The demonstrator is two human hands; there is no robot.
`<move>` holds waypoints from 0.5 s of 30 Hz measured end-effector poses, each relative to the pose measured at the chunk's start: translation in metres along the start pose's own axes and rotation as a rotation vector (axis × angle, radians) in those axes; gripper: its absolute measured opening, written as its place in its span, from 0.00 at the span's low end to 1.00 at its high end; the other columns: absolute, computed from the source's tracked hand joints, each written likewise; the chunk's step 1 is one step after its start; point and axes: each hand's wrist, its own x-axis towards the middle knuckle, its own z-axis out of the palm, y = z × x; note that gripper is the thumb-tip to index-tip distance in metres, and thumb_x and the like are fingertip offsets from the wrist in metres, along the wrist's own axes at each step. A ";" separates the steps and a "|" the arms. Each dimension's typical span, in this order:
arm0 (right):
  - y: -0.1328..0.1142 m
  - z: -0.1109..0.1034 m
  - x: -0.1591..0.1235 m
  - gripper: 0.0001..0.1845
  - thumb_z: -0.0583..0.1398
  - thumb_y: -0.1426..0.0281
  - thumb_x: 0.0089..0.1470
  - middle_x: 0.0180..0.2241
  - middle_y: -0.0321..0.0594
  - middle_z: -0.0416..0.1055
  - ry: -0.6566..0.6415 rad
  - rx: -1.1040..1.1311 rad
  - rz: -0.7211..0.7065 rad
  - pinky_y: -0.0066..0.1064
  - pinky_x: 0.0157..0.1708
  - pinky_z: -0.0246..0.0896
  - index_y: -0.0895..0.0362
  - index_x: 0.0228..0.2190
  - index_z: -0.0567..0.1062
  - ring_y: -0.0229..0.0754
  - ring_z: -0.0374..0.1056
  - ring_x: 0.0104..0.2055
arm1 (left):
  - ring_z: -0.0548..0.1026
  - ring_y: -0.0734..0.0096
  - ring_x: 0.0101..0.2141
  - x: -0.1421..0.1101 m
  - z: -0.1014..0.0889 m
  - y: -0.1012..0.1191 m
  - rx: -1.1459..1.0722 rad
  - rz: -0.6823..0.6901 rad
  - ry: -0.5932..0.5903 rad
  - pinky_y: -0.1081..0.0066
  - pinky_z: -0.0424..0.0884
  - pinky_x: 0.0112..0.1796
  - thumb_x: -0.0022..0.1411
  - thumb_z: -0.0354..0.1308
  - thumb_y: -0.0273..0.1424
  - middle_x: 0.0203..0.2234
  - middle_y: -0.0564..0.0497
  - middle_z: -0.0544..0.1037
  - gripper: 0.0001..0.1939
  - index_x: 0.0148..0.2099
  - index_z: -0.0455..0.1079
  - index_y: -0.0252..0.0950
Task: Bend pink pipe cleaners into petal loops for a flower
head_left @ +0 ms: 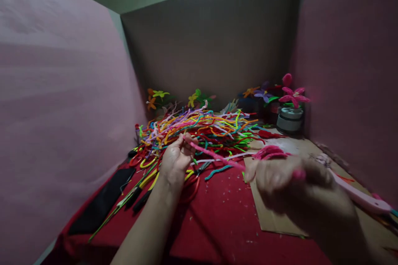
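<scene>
A pink pipe cleaner (214,155) stretches between my two hands above the red cloth. The fingertips of my left hand (179,155) pinch its far end, close to the heap of pipe cleaners. My right hand (286,180) is blurred but closed around the other end, and a pink tip pokes out past its fingers. Just behind the right hand lie bent pink pipe cleaner loops (270,152) on a cardboard sheet (267,211). Scissors with red handles (194,190) rest beneath my left wrist, partly hidden.
A large heap of multicoloured pipe cleaners (199,126) fills the table's back. Pipe-cleaner flowers (294,97) stand behind, some in a grey pot (290,120). Pliers with yellow and black handles (139,190) and a black flat object (102,201) lie left. A pink tool (360,194) lies right.
</scene>
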 end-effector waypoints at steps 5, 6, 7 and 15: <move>0.034 0.036 -0.035 0.14 0.53 0.62 0.55 0.14 0.35 0.60 -0.230 -0.527 -0.262 0.25 0.23 0.57 0.53 0.28 0.75 0.36 0.60 0.20 | 0.49 0.87 0.08 -0.008 0.004 0.010 -0.026 -0.072 -0.219 0.81 0.46 0.11 0.64 0.36 0.20 0.10 0.62 0.52 0.16 0.25 0.54 0.33; 0.045 0.039 -0.040 0.16 0.52 0.60 0.55 0.11 0.34 0.56 -0.325 -0.598 -0.348 0.26 0.24 0.57 0.52 0.27 0.75 0.37 0.58 0.20 | 0.48 0.87 0.08 -0.008 0.004 0.012 -0.016 -0.076 -0.224 0.81 0.45 0.11 0.64 0.36 0.20 0.11 0.62 0.52 0.15 0.25 0.55 0.33; 0.055 0.041 -0.045 0.16 0.51 0.60 0.55 0.11 0.34 0.56 -0.382 -0.660 -0.382 0.27 0.27 0.58 0.52 0.26 0.75 0.37 0.58 0.20 | 0.48 0.88 0.08 -0.008 0.004 0.014 -0.009 -0.084 -0.226 0.81 0.45 0.11 0.64 0.37 0.21 0.11 0.62 0.51 0.15 0.25 0.54 0.33; 0.054 0.042 -0.075 0.10 0.58 0.61 0.49 0.19 0.36 0.67 -0.319 -0.745 -0.094 0.26 0.27 0.59 0.53 0.29 0.75 0.35 0.60 0.21 | 0.47 0.88 0.09 -0.015 0.001 0.012 -0.012 -0.113 -0.255 0.81 0.44 0.12 0.64 0.38 0.22 0.11 0.63 0.48 0.15 0.24 0.54 0.33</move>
